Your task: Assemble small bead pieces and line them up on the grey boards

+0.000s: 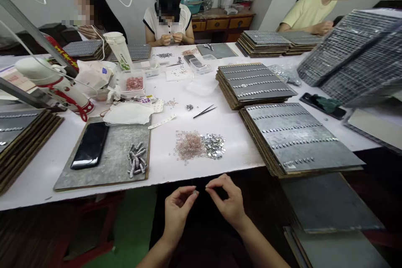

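My left hand (176, 211) is closed in a pinch just below the table's front edge, with a small silvery piece (195, 192) at its thumb and fingertip. Close beside it, my right hand (228, 203) also pinches; whatever is between its fingertips is too small to make out. A narrow gap separates the two hands. On the white table (163, 163) beyond them lies a heap of tiny pinkish clear rings (188, 145). Touching its right side is a pile of small silver discs (214, 146). Dark tweezers (204, 111) rest farther back.
At right stand stacked boards (301, 130) with rows of silver pieces. On the left, a grey board (116, 150) carries a phone (90, 145) and silver cylinders (137, 160). A white flask (53, 83) stands behind. A co-worker (169, 16) sits opposite, with others to either side.
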The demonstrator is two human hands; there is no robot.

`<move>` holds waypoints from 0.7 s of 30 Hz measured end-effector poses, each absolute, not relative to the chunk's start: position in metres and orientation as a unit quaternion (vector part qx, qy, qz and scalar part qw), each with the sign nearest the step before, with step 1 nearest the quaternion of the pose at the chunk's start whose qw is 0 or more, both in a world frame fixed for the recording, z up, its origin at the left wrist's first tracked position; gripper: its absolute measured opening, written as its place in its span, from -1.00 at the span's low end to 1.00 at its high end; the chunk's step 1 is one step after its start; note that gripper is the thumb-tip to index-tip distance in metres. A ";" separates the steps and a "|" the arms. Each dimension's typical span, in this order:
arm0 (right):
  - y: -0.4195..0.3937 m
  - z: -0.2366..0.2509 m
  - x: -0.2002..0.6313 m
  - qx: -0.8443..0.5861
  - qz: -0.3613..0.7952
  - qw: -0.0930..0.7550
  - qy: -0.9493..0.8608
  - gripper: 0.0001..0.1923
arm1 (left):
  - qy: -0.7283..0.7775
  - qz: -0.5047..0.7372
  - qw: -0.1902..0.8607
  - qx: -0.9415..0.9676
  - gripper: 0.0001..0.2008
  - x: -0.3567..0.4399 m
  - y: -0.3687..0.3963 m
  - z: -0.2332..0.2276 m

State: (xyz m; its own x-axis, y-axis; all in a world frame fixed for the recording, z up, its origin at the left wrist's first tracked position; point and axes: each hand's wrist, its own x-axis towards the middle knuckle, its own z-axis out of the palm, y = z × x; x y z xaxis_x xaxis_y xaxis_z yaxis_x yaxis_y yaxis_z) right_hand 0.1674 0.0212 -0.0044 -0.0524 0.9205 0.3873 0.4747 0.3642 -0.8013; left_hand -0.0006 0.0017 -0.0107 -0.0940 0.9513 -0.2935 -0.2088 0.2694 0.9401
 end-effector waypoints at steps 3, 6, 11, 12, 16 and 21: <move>0.017 -0.001 0.155 -0.489 0.367 0.447 -0.653 -0.92 | 0.543 0.495 0.577 0.357 -0.81 -0.002 0.000 -0.009; 0.016 0.001 0.147 -0.482 0.448 0.435 -0.614 -0.89 | 0.538 0.491 0.571 0.379 -0.81 -0.003 -0.001 -0.008; 0.016 -0.001 0.143 -0.478 0.479 0.433 -0.595 -0.89 | 0.533 0.498 0.552 0.404 -0.83 -0.004 -0.002 -0.004; 0.016 -0.001 0.142 -0.479 0.480 0.434 -0.593 -0.89 | 0.531 0.498 0.550 0.409 -0.83 -0.004 -0.002 -0.003; 0.017 -0.003 0.142 -0.483 0.476 0.443 -0.586 -0.89 | 0.527 0.497 0.544 0.424 -0.84 -0.004 -0.003 -0.002; 0.018 -0.006 0.142 -0.486 0.470 0.454 -0.580 -0.88 | 0.520 0.498 0.538 0.438 -0.85 -0.003 -0.003 -0.005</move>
State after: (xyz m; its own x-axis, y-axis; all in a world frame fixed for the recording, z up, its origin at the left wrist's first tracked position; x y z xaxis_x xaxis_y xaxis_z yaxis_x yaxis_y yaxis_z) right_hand 0.1423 0.0181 -0.0059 -0.1153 0.9909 0.0692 0.1374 0.0849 -0.9869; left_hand -0.0033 -0.0029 -0.0051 -0.0369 0.9917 -0.1232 -0.0800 0.1199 0.9896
